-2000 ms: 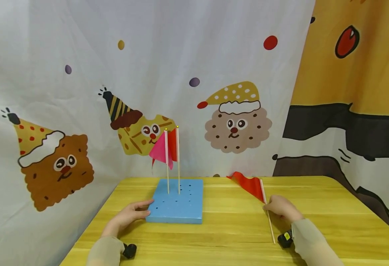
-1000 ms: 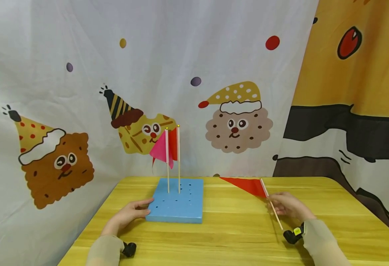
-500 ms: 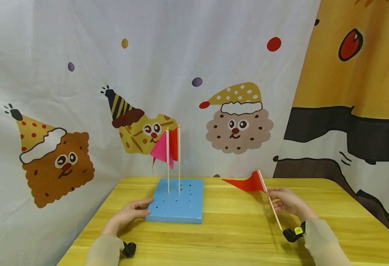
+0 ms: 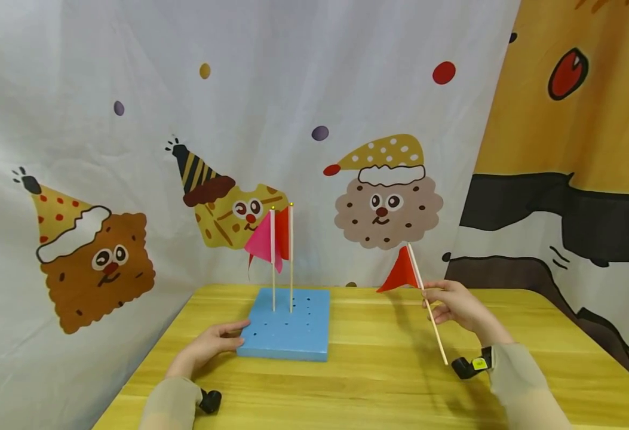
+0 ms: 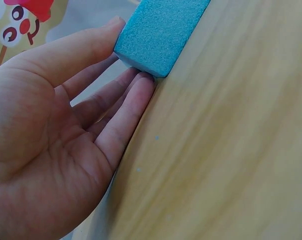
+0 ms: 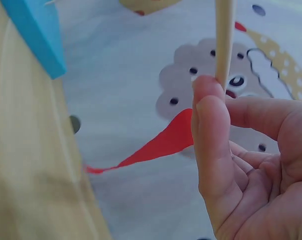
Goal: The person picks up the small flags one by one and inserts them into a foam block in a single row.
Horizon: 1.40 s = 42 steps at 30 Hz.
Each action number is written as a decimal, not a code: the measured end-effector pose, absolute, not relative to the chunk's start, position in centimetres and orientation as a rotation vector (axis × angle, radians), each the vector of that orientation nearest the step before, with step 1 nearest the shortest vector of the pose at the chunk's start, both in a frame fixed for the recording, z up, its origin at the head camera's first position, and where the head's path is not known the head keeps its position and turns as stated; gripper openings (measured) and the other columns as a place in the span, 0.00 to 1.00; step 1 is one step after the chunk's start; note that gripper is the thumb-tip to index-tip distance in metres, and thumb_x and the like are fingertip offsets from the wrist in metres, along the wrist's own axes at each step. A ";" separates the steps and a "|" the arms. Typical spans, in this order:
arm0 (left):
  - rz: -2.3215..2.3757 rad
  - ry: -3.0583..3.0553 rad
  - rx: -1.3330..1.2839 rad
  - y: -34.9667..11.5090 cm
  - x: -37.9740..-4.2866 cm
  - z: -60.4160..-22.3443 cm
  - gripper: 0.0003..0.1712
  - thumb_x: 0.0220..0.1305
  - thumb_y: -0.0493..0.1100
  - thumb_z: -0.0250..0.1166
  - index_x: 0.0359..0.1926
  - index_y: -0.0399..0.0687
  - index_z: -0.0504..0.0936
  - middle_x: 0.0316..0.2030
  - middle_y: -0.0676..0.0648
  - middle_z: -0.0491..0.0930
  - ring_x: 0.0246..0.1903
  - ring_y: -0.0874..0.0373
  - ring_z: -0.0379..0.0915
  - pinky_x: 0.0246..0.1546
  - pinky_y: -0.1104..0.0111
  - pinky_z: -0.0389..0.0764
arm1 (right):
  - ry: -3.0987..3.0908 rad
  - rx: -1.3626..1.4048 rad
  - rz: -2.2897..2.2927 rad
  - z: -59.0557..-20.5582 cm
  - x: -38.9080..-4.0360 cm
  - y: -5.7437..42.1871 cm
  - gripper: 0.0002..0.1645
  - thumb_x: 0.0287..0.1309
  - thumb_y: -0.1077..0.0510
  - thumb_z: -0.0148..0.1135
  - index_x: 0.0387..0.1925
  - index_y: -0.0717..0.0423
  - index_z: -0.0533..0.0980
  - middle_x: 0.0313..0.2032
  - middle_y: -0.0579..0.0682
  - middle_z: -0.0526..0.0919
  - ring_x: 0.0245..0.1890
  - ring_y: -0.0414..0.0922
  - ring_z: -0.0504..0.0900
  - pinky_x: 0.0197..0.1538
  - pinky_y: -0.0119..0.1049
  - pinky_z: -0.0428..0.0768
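Note:
On the table's left half sits a blue foam block [image 4: 292, 340] with small holes in its top. A pink flag [image 4: 261, 240] and a red flag [image 4: 284, 236] stand upright in it on thin sticks. My left hand [image 4: 212, 346] rests against the block's left edge, its fairly straight fingers and thumb touching the foam side [image 5: 158, 37]. To the right, my right hand [image 4: 458, 303] pinches the wooden stick [image 6: 223, 40] of another red triangular flag [image 4: 403, 272] between thumb and fingertips. That flag is raised, its stick leaning left at the top and its lower end pointing toward me.
The yellow wood-grain table [image 4: 368, 382] reaches back to a printed curtain [image 4: 292, 71] with cartoon biscuits. A black wrist camera [image 4: 210, 402] sits on the left wrist and another black camera [image 4: 467, 367] on the right.
My right hand has lifted the red flag off the table and tipped it more upright, its top moving up and slightly left. The left hand and the block stay in place.

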<state>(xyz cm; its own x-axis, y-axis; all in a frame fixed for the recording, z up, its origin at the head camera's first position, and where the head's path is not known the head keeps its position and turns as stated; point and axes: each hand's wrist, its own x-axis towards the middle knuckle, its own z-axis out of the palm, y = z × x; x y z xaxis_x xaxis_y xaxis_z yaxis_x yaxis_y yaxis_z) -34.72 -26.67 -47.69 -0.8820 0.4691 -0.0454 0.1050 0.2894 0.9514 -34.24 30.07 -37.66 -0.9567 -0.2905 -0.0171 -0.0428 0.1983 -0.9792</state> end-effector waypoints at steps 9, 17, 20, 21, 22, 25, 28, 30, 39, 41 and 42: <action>1.626 2.259 0.526 -26.7 -34.8 -47.9 0.33 0.70 0.44 0.60 0.71 0.39 0.63 0.70 0.33 0.56 0.64 0.37 0.59 0.55 0.57 0.75 | 2.278 -0.399 -1.860 -34.5 -34.5 27.4 0.34 0.68 0.58 0.56 0.65 0.75 0.57 0.30 0.56 0.80 0.18 0.43 0.81 0.26 0.35 0.82; 1.624 2.254 0.533 -26.8 -34.8 -47.8 0.33 0.70 0.45 0.60 0.72 0.41 0.63 0.70 0.33 0.56 0.65 0.36 0.58 0.54 0.57 0.75 | 2.300 -0.498 -1.843 -33.6 -34.7 24.6 0.31 0.68 0.58 0.57 0.64 0.72 0.59 0.29 0.57 0.81 0.16 0.42 0.80 0.26 0.37 0.83; 1.615 2.259 0.531 -26.7 -34.8 -47.7 0.33 0.70 0.45 0.60 0.72 0.42 0.63 0.69 0.32 0.57 0.63 0.38 0.61 0.52 0.57 0.75 | 2.321 -0.512 -1.839 -33.7 -34.9 23.6 0.31 0.68 0.58 0.57 0.64 0.70 0.60 0.29 0.58 0.82 0.16 0.43 0.80 0.26 0.38 0.83; 1.612 2.264 0.530 -26.7 -34.8 -47.7 0.33 0.70 0.45 0.60 0.72 0.42 0.63 0.69 0.31 0.57 0.62 0.39 0.62 0.52 0.58 0.76 | 2.332 -0.523 -1.831 -33.7 -35.0 23.3 0.30 0.68 0.59 0.57 0.63 0.70 0.60 0.29 0.58 0.82 0.16 0.43 0.80 0.26 0.39 0.83; 1.610 2.267 0.526 -26.7 -34.8 -47.8 0.33 0.70 0.46 0.61 0.72 0.43 0.63 0.69 0.31 0.58 0.62 0.40 0.63 0.52 0.58 0.76 | 2.342 -0.528 -1.826 -33.7 -35.1 23.0 0.29 0.67 0.59 0.57 0.63 0.70 0.61 0.29 0.58 0.82 0.16 0.43 0.80 0.26 0.39 0.83; 1.611 2.270 0.526 -26.7 -34.8 -47.8 0.33 0.70 0.46 0.60 0.72 0.43 0.63 0.69 0.32 0.58 0.62 0.40 0.64 0.52 0.58 0.75 | 2.377 -0.550 -1.806 -33.8 -35.4 22.1 0.27 0.67 0.60 0.57 0.62 0.69 0.62 0.29 0.59 0.82 0.16 0.45 0.81 0.26 0.41 0.83; 1.614 2.271 0.534 -26.7 -34.7 -47.8 0.33 0.70 0.45 0.60 0.72 0.42 0.63 0.69 0.32 0.57 0.64 0.38 0.60 0.53 0.57 0.75 | 2.394 -0.572 -1.797 -33.9 -35.5 21.0 0.26 0.67 0.60 0.57 0.61 0.69 0.63 0.28 0.59 0.83 0.17 0.47 0.82 0.26 0.43 0.83; 1.616 2.271 0.536 -26.7 -34.6 -47.9 0.33 0.70 0.45 0.60 0.72 0.41 0.63 0.69 0.32 0.57 0.65 0.36 0.58 0.53 0.57 0.75 | 2.401 -0.587 -1.800 -33.9 -35.5 20.3 0.26 0.67 0.60 0.56 0.61 0.69 0.63 0.28 0.59 0.83 0.17 0.47 0.82 0.25 0.44 0.83; 1.624 2.267 0.523 -26.6 -34.5 -47.8 0.33 0.70 0.45 0.60 0.72 0.42 0.64 0.69 0.32 0.58 0.62 0.40 0.63 0.52 0.58 0.76 | 2.454 -0.695 -1.824 -33.7 -36.9 16.8 0.22 0.69 0.61 0.54 0.61 0.64 0.65 0.32 0.62 0.81 0.21 0.53 0.83 0.24 0.46 0.83; 1.631 2.264 0.526 -26.7 -34.5 -47.8 0.33 0.70 0.45 0.60 0.72 0.42 0.64 0.70 0.33 0.57 0.64 0.39 0.61 0.54 0.57 0.75 | 2.480 -0.713 -1.832 -33.6 -37.5 16.0 0.22 0.69 0.61 0.54 0.61 0.63 0.66 0.32 0.61 0.81 0.21 0.55 0.82 0.23 0.46 0.82; 1.631 2.265 0.534 -26.7 -34.5 -47.8 0.33 0.70 0.45 0.60 0.72 0.41 0.63 0.70 0.33 0.57 0.64 0.38 0.60 0.54 0.57 0.75 | 2.492 -0.716 -1.837 -33.6 -37.7 15.6 0.21 0.69 0.61 0.54 0.61 0.62 0.66 0.32 0.61 0.81 0.21 0.56 0.82 0.22 0.46 0.82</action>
